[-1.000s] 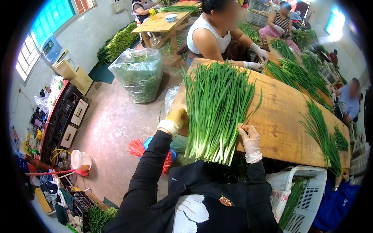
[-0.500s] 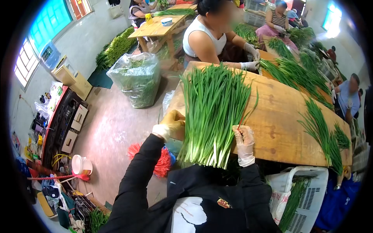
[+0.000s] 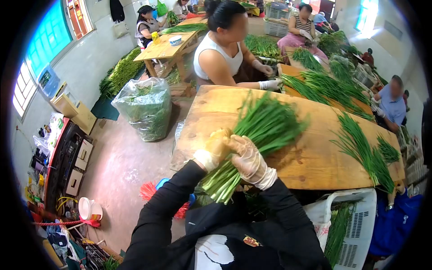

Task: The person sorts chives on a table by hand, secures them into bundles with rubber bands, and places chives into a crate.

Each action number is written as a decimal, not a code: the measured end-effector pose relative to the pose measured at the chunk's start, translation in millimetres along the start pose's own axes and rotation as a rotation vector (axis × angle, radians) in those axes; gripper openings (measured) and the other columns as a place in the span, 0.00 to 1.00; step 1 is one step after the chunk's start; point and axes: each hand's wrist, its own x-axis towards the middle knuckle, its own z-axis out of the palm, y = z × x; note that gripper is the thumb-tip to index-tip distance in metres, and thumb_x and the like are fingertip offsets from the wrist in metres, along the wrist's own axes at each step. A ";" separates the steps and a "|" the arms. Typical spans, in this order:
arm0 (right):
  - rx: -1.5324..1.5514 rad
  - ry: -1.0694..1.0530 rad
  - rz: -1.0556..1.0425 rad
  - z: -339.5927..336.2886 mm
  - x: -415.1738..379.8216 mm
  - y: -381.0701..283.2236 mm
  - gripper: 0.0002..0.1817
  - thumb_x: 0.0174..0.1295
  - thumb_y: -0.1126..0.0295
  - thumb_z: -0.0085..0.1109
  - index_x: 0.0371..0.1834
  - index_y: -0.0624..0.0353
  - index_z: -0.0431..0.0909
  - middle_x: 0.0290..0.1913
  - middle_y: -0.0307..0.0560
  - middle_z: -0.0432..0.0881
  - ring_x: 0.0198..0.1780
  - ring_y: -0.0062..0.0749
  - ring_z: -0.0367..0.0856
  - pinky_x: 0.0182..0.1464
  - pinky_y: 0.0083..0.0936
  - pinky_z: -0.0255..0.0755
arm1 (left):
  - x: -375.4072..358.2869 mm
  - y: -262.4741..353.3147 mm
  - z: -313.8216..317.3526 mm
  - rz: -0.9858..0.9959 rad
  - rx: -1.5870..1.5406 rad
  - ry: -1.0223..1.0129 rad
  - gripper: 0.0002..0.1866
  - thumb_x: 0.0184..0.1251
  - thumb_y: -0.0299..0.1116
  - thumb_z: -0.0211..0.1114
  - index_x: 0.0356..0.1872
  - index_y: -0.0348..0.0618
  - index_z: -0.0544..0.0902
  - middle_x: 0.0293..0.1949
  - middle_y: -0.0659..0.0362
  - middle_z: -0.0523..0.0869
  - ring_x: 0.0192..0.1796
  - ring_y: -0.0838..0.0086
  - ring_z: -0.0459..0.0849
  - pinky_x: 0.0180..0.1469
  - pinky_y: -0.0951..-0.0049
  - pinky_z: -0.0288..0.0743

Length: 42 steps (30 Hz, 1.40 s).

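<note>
A thick bunch of garlic chives (image 3: 270, 122) is gathered over the near edge of the wooden table (image 3: 310, 157). Its green tips point away to the right and are blurred, while the pale stem ends (image 3: 220, 186) stick out toward me. My gloved left hand (image 3: 217, 147) is closed on the left side of the bunch. Across its upper side, my gloved right hand (image 3: 249, 163) is closed too, its fingers meeting the left hand's. Whether a tie lies between the fingers is hidden.
Loose chives (image 3: 366, 153) lie at the table's right end. A white crate (image 3: 360, 225) holding chives stands below right. On the left floor are a plastic bag of greens (image 3: 146, 110) and a white bucket (image 3: 90, 209). A co-worker (image 3: 220, 54) sits across the table.
The chives, spread flat before, are now gathered into a tight, slanted bunch. Both hands have come together around it. The thin red strip at my right fingers no longer shows.
</note>
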 end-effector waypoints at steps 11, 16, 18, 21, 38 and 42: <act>0.312 0.316 0.575 39.9 -46.1 -7.1 0.16 0.50 0.82 0.48 0.45 0.65 0.72 0.40 0.52 0.78 0.42 0.42 0.77 0.46 0.28 0.71 | -26.7 40.5 -7.0 0.028 0.175 -0.023 0.09 0.48 0.16 0.47 0.29 0.36 0.73 0.25 0.48 0.78 0.30 0.58 0.77 0.36 0.67 0.72; 0.184 0.349 0.311 27.9 -32.6 -20.3 0.12 0.46 0.82 0.47 0.35 0.67 0.74 0.31 0.53 0.76 0.35 0.46 0.75 0.41 0.30 0.70 | -26.4 77.2 -3.0 0.118 0.330 0.009 0.06 0.48 0.24 0.56 0.29 0.40 0.73 0.23 0.48 0.76 0.31 0.54 0.76 0.32 0.64 0.69; 0.162 0.413 0.195 22.2 -26.2 -21.1 0.12 0.45 0.82 0.47 0.36 0.67 0.74 0.32 0.53 0.76 0.35 0.47 0.75 0.42 0.29 0.70 | -24.6 85.8 -7.1 0.146 0.284 0.083 0.07 0.47 0.24 0.56 0.30 0.39 0.72 0.25 0.48 0.76 0.33 0.54 0.75 0.34 0.65 0.69; 0.607 0.628 0.466 16.2 -9.1 -34.2 0.15 0.50 0.84 0.48 0.44 0.68 0.69 0.45 0.51 0.73 0.42 0.39 0.75 0.48 0.25 0.70 | -17.9 89.1 -14.2 0.044 0.302 0.000 0.08 0.46 0.22 0.56 0.30 0.38 0.71 0.28 0.48 0.76 0.33 0.55 0.75 0.36 0.66 0.69; -0.116 -0.423 0.542 24.1 -4.5 14.5 0.09 0.53 0.65 0.51 0.25 0.58 0.76 0.26 0.50 0.77 0.33 0.44 0.76 0.41 0.36 0.68 | -48.7 -10.3 17.2 -0.512 -1.046 -0.031 0.11 0.56 0.18 0.55 0.39 0.39 0.69 0.38 0.57 0.77 0.39 0.77 0.75 0.45 0.80 0.69; -0.051 -0.513 0.510 19.9 0.0 17.7 0.08 0.52 0.66 0.52 0.24 0.59 0.74 0.28 0.51 0.75 0.34 0.47 0.74 0.38 0.37 0.67 | -50.0 -8.9 24.2 -0.557 -1.139 0.048 0.13 0.56 0.19 0.58 0.41 0.38 0.68 0.39 0.56 0.77 0.39 0.75 0.77 0.45 0.78 0.71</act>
